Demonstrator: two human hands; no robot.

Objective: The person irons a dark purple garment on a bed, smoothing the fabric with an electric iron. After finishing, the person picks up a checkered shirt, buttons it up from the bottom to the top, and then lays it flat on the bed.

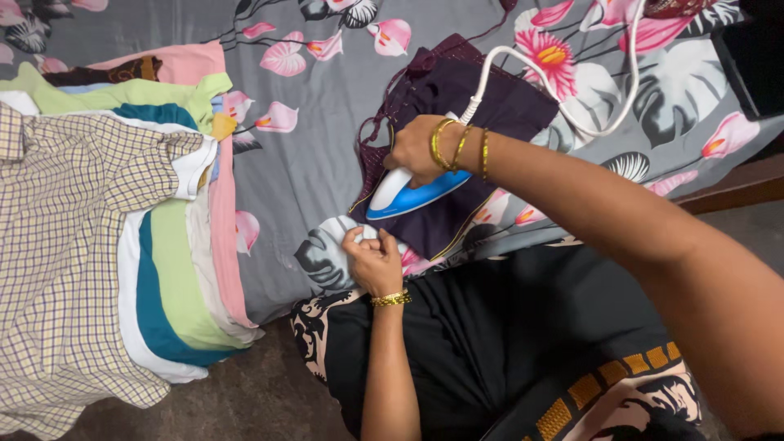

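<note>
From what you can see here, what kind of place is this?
Probably a home bedroom: a floral bedsheet serves as ironing surface, folded clothes are stacked beside, and the right hand presses an electric iron on a dark garment.

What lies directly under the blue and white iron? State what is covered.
The iron rests on a dark purple garment, itself spread over a grey flowered sheet. The right hand covers the iron's handle.

Floral grey bedsheet [310, 139] — dark purple garment [506, 106], folded clothes pile [171, 269]
</note>
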